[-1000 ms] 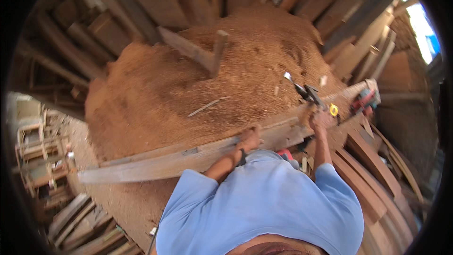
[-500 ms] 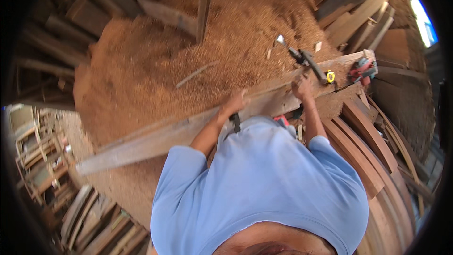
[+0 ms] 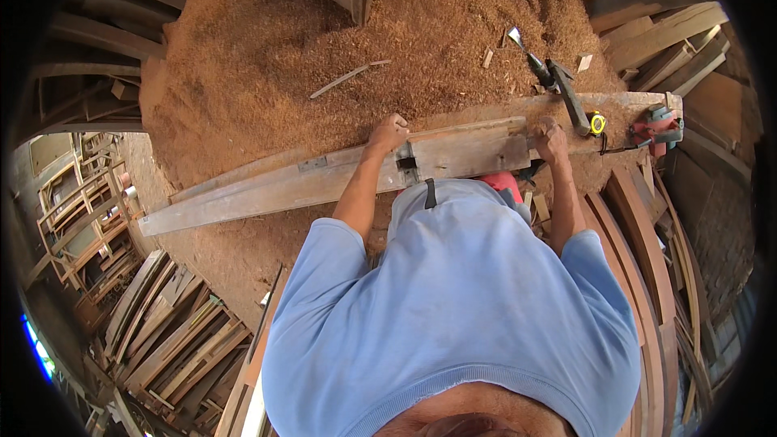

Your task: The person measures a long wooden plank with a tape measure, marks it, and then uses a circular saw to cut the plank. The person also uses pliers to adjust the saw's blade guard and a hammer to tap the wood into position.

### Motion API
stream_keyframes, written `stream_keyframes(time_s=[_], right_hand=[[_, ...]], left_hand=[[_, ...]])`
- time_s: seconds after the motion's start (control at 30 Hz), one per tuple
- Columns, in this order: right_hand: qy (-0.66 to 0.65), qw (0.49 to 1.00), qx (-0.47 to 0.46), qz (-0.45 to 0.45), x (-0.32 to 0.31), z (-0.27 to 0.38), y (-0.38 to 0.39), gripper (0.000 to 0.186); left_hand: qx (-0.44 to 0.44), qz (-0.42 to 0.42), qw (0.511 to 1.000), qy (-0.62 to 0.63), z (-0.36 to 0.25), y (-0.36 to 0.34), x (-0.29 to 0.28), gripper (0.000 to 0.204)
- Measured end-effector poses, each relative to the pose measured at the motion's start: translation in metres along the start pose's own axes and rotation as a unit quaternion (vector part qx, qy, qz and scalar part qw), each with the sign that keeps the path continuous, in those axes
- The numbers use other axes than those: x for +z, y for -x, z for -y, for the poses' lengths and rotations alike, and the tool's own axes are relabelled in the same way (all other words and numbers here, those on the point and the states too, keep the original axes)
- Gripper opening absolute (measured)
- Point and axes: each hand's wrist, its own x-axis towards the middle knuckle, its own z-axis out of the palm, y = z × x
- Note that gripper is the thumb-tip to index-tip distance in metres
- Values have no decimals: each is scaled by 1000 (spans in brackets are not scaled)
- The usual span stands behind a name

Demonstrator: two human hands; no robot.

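Note:
A long weathered wooden beam [image 3: 267,186] lies across in front of me, slanting from lower left to upper right. A dark square hole [image 3: 406,163] is cut in its face near the middle. Curled over the beam's far edge, just left of that hole, is my left hand [image 3: 390,133]. My right hand [image 3: 553,141] closes at the beam's right end, its fingertips partly hidden. Beyond the right hand rest a dark-headed chisel [image 3: 536,66] with a bright blade and a wooden mallet or bar [image 3: 570,99]. A yellow tape measure [image 3: 597,123] sits close by.
Behind the beam, a pale board [image 3: 631,101] carries a red power tool [image 3: 657,129] with a cord. A large heap of brown shavings [image 3: 267,57] fills the far side, with a thin stick [image 3: 348,79] on it. Curved planks [image 3: 619,226] lie right; stacked timber [image 3: 178,332] lies lower left.
The view has shifted, bringing the scene higher and more level. The beam's square hole now shows clearly beside my left hand. My right hand is now at the beam's right end.

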Motion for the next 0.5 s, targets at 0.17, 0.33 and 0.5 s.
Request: stream_keyframes(time_s=[0.17, 0.33, 0.5], right_hand=[[-104, 992, 67, 41, 27, -23, -21, 39], [-78, 984, 121, 103, 31, 3, -24, 40], [-110, 984, 99, 100, 43, -4, -18, 39]], left_hand=[[67, 104, 989, -82, -10, -3, -7, 59], [125, 54, 957, -255, -39, 36, 4, 79], [143, 50, 943, -297, -41, 52, 0, 92]])
